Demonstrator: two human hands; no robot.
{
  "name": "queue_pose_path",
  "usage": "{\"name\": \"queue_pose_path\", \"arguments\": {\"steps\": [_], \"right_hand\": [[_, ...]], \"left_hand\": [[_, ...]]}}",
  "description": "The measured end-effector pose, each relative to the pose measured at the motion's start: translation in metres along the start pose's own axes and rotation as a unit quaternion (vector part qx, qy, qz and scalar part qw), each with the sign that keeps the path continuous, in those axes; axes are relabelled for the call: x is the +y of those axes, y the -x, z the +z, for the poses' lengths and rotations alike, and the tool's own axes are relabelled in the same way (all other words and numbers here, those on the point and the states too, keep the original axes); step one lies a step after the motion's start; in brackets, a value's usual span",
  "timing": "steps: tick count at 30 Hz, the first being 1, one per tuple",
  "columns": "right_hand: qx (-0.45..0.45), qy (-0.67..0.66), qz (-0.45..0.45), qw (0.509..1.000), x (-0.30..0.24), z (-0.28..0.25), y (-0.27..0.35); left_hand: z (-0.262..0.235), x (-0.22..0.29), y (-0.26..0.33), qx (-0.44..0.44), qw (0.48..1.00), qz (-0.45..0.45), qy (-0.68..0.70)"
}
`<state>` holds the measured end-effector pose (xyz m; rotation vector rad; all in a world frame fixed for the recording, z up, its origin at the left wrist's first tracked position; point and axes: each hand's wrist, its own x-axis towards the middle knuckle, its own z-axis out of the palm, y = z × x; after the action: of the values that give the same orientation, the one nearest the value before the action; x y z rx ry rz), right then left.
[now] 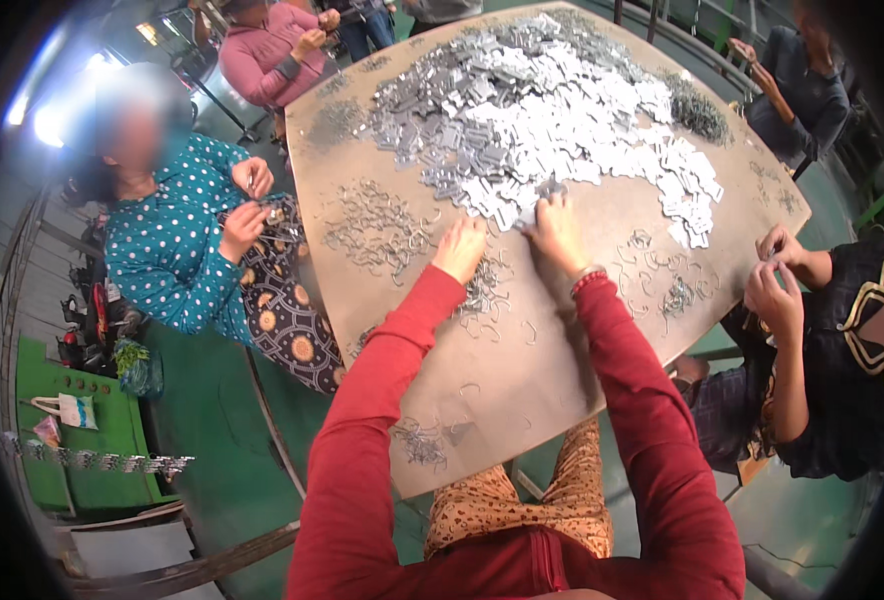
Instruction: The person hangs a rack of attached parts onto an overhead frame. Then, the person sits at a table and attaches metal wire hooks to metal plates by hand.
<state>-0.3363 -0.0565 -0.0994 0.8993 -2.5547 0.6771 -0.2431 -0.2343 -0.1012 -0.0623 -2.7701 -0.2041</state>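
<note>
Picking out parts seems the step in hand: the left hand (461, 250) lies palm-down, reaching forward, with wire hooks (483, 293) scattered just below and beside it. Apart from it, the right hand (559, 232) points its fingers down at the near edge of the metal plates (562, 115) heaped ahead of both; whether either pinches a piece I cannot tell, and the next move probably calls for freeing one plate.
</note>
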Motion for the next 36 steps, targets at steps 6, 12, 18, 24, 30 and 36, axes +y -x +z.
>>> {"name": "queue_pose_path", "arguments": {"steps": [6, 12, 18, 24, 30, 36], "right_hand": [[-0.02, -0.347, 0.057, 0.936, -0.012, -0.021, 0.044], [-0.098, -0.523, 0.176, 0.828, -0.047, -0.123, 0.136], [-0.112, -0.525, 0.179, 0.825, -0.107, -0.198, 0.188], [-0.064, -0.596, 0.217, 0.771, -0.127, -0.194, 0.229], [-0.005, -0.574, 0.22, 0.789, -0.128, -0.207, 0.246], [0.095, -0.275, -0.027, 0.956, -0.145, -0.213, 0.248]], "left_hand": [[-0.048, 0.008, 0.027, 0.069, 0.992, -0.033, 0.1], [-0.112, 0.083, 0.084, 0.001, 0.811, -0.211, 0.546], [-0.169, 0.166, 0.141, 0.009, 0.745, -0.122, 0.656], [-0.157, 0.179, 0.171, -0.05, 0.658, -0.154, 0.736], [-0.171, 0.201, 0.17, -0.039, 0.671, -0.174, 0.72], [-0.168, 0.221, 0.203, 0.195, 0.799, -0.116, 0.557]]}}
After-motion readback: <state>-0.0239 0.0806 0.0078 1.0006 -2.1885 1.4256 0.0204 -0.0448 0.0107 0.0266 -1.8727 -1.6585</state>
